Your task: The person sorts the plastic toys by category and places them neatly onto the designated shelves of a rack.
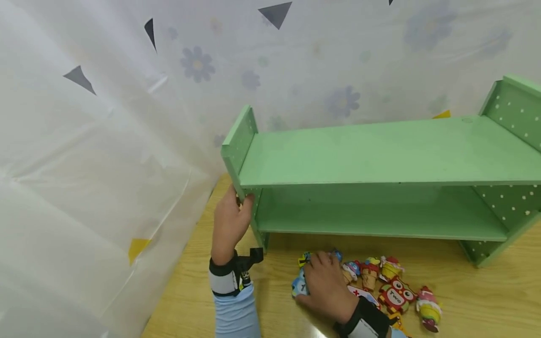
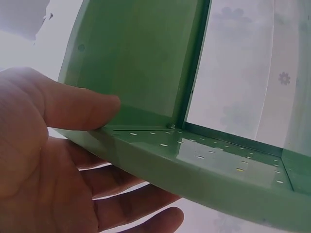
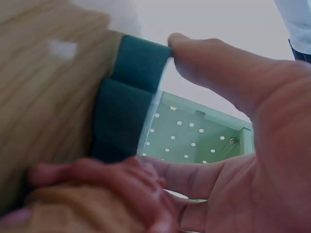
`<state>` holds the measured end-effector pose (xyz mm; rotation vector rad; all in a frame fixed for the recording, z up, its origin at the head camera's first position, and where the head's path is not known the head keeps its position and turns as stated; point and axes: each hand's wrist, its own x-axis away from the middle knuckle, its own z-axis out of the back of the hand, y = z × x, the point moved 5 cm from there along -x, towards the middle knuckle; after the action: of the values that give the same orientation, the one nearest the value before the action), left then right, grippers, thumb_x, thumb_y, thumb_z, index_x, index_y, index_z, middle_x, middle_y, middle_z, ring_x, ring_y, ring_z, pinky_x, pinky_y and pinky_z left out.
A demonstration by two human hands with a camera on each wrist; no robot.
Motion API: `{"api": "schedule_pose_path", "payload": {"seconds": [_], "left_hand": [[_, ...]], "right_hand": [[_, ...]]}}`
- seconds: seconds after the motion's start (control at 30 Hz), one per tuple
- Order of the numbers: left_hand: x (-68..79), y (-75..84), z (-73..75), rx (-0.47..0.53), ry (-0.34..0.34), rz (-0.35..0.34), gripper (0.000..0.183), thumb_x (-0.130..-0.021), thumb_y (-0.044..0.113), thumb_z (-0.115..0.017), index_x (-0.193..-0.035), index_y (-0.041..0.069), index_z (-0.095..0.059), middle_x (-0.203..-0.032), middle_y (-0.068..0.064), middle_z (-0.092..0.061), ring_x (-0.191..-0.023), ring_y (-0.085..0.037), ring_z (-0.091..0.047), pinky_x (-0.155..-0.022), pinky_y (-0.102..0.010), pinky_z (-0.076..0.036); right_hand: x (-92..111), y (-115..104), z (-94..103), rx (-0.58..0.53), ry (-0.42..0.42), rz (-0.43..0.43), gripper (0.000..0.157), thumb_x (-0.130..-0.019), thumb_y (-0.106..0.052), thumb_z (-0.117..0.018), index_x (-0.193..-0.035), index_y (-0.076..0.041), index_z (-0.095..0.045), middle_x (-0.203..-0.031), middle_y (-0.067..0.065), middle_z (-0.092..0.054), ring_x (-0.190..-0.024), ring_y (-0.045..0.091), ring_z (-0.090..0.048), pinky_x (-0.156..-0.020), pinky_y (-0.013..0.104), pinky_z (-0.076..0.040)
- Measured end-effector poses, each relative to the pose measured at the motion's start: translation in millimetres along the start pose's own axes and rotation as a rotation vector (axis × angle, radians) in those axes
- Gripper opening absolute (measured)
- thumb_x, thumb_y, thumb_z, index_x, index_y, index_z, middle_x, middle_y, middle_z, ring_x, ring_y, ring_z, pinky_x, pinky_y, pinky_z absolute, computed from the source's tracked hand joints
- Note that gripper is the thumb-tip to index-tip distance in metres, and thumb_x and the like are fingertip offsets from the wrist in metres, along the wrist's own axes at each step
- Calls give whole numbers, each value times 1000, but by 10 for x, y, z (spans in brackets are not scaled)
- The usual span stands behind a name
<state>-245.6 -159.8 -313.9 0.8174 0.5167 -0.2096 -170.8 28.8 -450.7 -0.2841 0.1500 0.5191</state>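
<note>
A green two-tier shelf [image 1: 359, 155] with white-dotted side panels stands on the wooden table. My left hand [image 1: 230, 223] grips the edge of its left side panel [image 2: 194, 170], thumb on the inner side and fingers around the outside. My right hand [image 1: 329, 286] is low over a cluster of small toys in front of the shelf. Its thumb and fingers are around a flat blue toy [image 1: 299, 284], whose dark teal edge [image 3: 124, 99] shows in the right wrist view. The palm hides part of that toy in the head view.
To the right of my right hand lie several ice-cream-shaped toys [image 1: 369, 274], a red owl piece marked TWO [image 1: 396, 296] and a white piece with a red cross [image 1: 364, 296]. A whitish patterned sheet [image 1: 127, 188] hangs behind and to the left.
</note>
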Motion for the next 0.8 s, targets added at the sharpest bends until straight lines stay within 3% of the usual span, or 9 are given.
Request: {"api": "schedule_pose_path", "payload": {"seconds": [0.23, 0.4, 0.6, 0.8], "left_hand": [[0, 5, 4, -11, -14, 13, 31, -98, 21, -48, -125, 6, -52, -105, -16, -65, -83, -28, -62, -66, -44, -51], [-9, 23, 12, -10, -26, 27, 33, -99, 22, -47, -127, 6, -51, -115, -17, -64, -96, -30, -62, -76, -49, -52], [-18, 18, 15, -9, -26, 23, 32, -99, 24, -47, -125, 6, -52, -110, -16, -64, -90, -29, -62, -72, -46, -51], [-21, -17, 3, 2, -33, 31, 32, -98, 26, -47, -124, 8, -53, -109, -15, -64, -87, -27, -62, -68, -43, -52]], "right_hand": [[-60, -42, -36, -28, -47, 34, 60, -63, -54, -80, -95, -9, -58, -96, 11, -53, -96, 32, -45, -83, 59, -35], [-68, -114, -9, -90, -36, 77, 61, -61, -44, -85, -101, -12, -51, -92, 5, -55, -91, 28, -45, -81, 58, -33], [-81, -174, -18, -100, -33, 134, 55, -67, -34, -85, -104, -16, -48, -91, 0, -58, -83, 21, -43, -75, 49, -32], [-109, -239, 5, -120, -34, 199, 39, -77, -27, -78, -104, -20, -51, -90, -5, -56, -77, 13, -52, -66, 35, -40]]}}
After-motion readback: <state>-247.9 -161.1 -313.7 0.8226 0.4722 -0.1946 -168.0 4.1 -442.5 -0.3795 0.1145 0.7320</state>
